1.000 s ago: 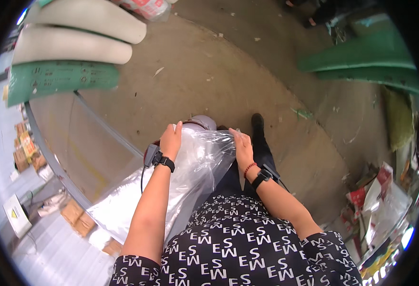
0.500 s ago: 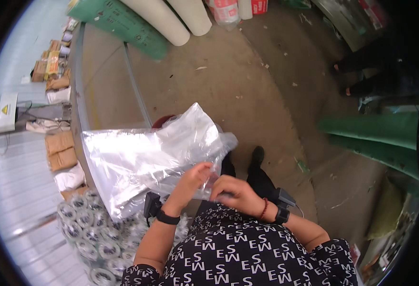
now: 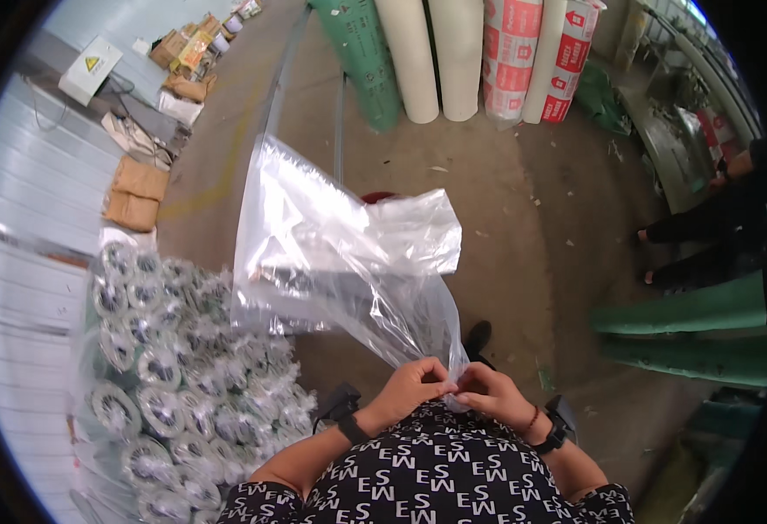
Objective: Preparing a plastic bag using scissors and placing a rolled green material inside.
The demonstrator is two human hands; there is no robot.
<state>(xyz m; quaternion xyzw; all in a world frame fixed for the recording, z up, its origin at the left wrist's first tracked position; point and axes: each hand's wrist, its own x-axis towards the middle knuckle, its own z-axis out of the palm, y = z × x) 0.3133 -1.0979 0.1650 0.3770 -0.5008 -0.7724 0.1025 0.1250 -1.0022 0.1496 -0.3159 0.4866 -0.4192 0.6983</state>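
A large clear plastic bag spreads out in front of me, its broad end to the far left and its narrow end gathered at my waist. My left hand pinches the gathered end between thumb and fingers. Close beside it, my right hand pinches the same bunched plastic, the fingertips of both hands nearly touching. A short twist of film sticks out below the fingers. Behind the bag shows a bit of a dark red round thing, mostly hidden.
At my left lies a heap of clear-wrapped rolls. Brown paper packages line the wall. Green, white and red-white upright rolls stand ahead. Green rolls lie at the right, near another person's dark-clothed legs.
My view has turned, so the wrapped rolls show more fully. Both hands have come together in a pinch on the bag's gathered end, and the bag now stretches farther forward from them.
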